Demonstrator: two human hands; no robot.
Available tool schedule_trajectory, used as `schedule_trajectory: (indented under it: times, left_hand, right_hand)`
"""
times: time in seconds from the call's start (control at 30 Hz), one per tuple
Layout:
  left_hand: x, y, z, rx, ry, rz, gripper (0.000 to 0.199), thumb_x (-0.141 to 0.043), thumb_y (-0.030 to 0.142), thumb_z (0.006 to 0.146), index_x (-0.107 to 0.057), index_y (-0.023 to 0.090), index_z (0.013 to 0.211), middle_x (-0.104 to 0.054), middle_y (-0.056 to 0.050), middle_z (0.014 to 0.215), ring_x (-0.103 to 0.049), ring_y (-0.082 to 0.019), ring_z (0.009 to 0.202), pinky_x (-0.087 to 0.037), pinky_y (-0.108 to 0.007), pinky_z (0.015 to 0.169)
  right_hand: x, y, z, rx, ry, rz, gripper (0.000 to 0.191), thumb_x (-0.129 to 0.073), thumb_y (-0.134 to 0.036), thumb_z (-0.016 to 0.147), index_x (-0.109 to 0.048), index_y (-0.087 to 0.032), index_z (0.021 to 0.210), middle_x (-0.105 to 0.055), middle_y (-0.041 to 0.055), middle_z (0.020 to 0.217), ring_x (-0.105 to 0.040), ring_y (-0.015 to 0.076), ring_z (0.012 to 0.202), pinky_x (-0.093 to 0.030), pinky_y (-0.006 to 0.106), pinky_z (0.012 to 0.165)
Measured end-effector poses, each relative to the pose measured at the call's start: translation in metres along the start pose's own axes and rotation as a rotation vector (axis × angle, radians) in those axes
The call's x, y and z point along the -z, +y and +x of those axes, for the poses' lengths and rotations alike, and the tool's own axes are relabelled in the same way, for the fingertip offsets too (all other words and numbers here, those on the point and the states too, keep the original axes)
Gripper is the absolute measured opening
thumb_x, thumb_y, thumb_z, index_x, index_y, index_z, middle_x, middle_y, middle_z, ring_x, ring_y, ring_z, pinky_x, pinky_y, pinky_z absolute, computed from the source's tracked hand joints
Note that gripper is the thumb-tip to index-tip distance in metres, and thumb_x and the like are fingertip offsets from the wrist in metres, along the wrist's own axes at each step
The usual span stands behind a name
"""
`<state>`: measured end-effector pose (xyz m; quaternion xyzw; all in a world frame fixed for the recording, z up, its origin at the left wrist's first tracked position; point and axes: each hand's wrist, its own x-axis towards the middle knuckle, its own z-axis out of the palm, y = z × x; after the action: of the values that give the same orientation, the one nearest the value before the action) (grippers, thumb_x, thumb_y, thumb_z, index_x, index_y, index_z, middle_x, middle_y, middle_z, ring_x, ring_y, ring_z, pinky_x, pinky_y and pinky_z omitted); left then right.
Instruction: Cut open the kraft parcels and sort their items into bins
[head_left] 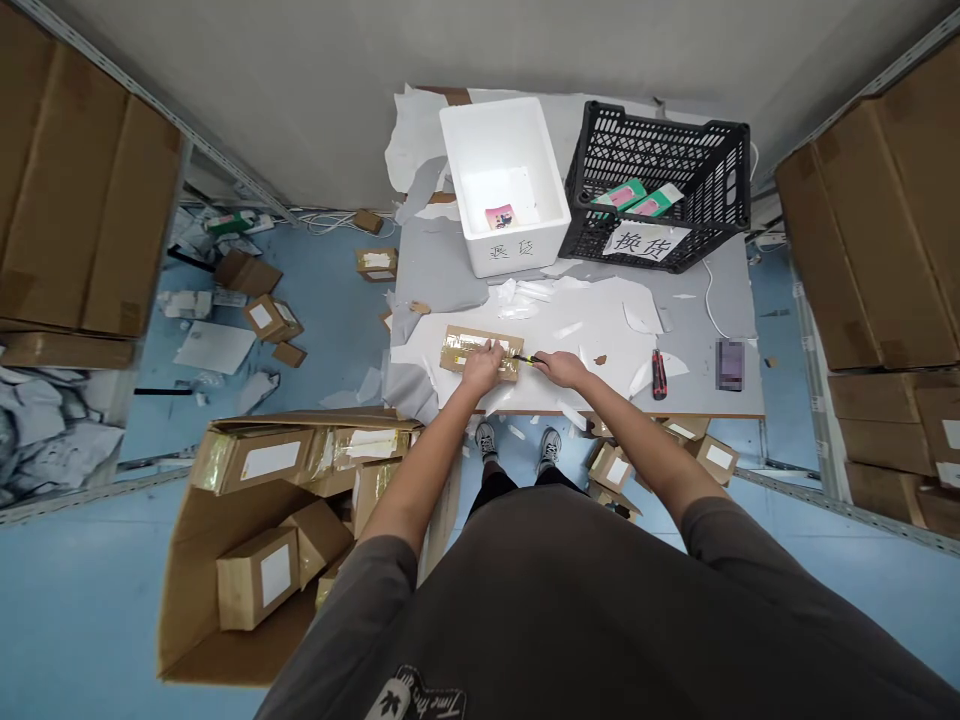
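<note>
On a gray table (442, 260), a white foam box (536, 245) stands beside a black crate (664, 145) holding green-and-pink packages (654, 203). Toward the right lie a red-and-black tool (659, 375) and a blurred, phone-like rectangle (730, 365). At lower left, an open carton (225, 658) holds smaller boxes (251, 585).

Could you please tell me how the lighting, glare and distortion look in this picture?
In the head view, wide-angle distortion tilts the stacked cartons at both sides; the light is fairly even, with glints on the taped cardboard parcel under the left hand and pale sheen on the blue floor; the phone-like device looks pixelated.
</note>
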<state>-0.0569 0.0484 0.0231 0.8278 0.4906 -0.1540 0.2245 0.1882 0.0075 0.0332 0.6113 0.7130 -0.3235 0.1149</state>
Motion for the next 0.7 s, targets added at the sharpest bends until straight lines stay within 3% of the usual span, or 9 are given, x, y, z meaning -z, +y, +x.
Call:
schedule_trajectory:
  times: [0.17,0.4,0.7]
  left_hand:
    - [0.001,0.002,0.0,0.001,-0.008,0.003,0.098,-0.085,0.025,0.085,-0.036,0.011,0.169,-0.04,-0.031,0.174,-0.053,-0.04,0.155,-0.046,-0.045,0.124]
    - [0.005,0.004,0.0,0.029,-0.019,-0.012,0.098,-0.087,0.023,0.084,-0.038,0.013,0.168,-0.04,-0.03,0.175,-0.058,-0.039,0.151,-0.049,-0.044,0.121]
    - [0.004,0.004,0.004,0.006,-0.034,-0.023,0.099,-0.086,0.019,0.084,-0.037,0.012,0.169,-0.039,-0.032,0.174,-0.056,-0.04,0.154,-0.049,-0.046,0.122]
  right_hand:
    - [0.009,-0.005,0.001,0.04,-0.037,-0.108,0.045,-0.037,-0.047,0.118,-0.067,-0.024,0.141,-0.08,0.017,0.121,-0.074,0.0348,0.112,-0.049,0.038,0.088]
    - [0.012,-0.01,0.001,0.001,-0.04,-0.048,0.038,-0.044,-0.047,0.116,-0.07,-0.025,0.134,-0.081,0.0159,0.118,-0.074,0.0343,0.111,-0.05,0.038,0.09]
    - [0.004,-0.009,-0.002,-0.072,-0.066,0.055,0.041,-0.041,-0.05,0.117,-0.069,-0.025,0.133,-0.08,0.0133,0.12,-0.073,0.0319,0.108,-0.048,0.033,0.08]
